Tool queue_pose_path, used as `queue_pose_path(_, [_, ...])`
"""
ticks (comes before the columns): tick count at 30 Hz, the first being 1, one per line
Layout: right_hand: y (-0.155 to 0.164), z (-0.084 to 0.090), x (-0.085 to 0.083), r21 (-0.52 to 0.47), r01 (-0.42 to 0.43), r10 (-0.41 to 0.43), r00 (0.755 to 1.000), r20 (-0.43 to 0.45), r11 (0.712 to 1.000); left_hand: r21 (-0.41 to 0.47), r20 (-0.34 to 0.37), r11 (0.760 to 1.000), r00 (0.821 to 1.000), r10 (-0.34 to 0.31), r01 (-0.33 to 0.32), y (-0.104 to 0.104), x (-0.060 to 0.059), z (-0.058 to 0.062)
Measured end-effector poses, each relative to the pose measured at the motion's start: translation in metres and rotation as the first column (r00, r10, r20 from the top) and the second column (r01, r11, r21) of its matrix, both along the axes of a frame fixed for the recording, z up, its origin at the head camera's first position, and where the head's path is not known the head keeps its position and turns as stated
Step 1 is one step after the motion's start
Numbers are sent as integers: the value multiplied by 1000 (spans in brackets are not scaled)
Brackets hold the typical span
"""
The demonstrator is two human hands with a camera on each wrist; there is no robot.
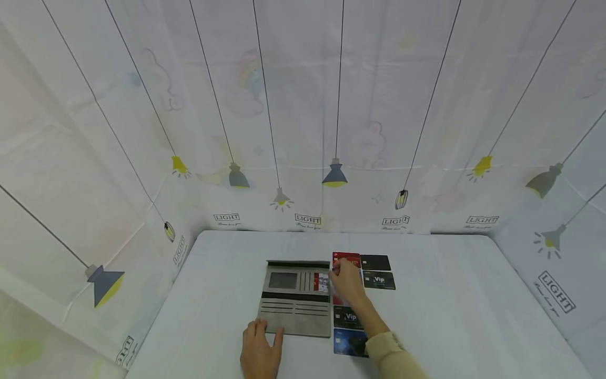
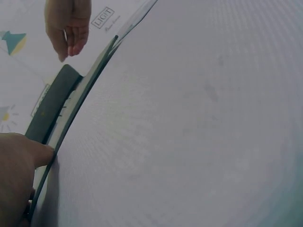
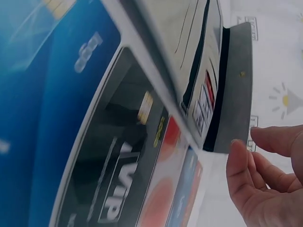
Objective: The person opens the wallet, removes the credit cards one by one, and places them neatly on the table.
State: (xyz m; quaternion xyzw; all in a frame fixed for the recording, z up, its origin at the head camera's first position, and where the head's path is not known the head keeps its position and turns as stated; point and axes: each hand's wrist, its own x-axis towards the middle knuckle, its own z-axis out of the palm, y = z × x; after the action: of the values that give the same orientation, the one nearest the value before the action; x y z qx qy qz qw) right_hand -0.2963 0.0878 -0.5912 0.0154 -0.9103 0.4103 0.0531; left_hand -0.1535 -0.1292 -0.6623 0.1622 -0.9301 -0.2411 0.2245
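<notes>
On white table [image 1: 473,295], lamp-print curtain walls [image 1: 303,105] around: left hand [image 1: 259,351] flat on wallet [image 1: 295,297]; right hand [image 1: 347,281] relaxed, empty.

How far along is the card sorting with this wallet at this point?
Looks early. Done: the grey wallet lies open with at least one card in its slots. In hand: the left hand presses the wallet's near edge while the right hand hovers empty by the slots. Left: about six loose cards, including a blue card and a Vip card.
</notes>
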Motion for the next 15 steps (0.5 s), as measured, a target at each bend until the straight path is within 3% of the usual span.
queue_pose_path(7, [-14, 3, -1, -35, -48, 49, 998, 47, 998, -30, -47, 1000, 999, 2, -3, 0, 0, -2])
queue_pose_path(15, [-26, -3, -5, -40, -94, 97, 991, 88, 995, 6, 10, 1000, 1000, -2, 2, 1, 1, 1])
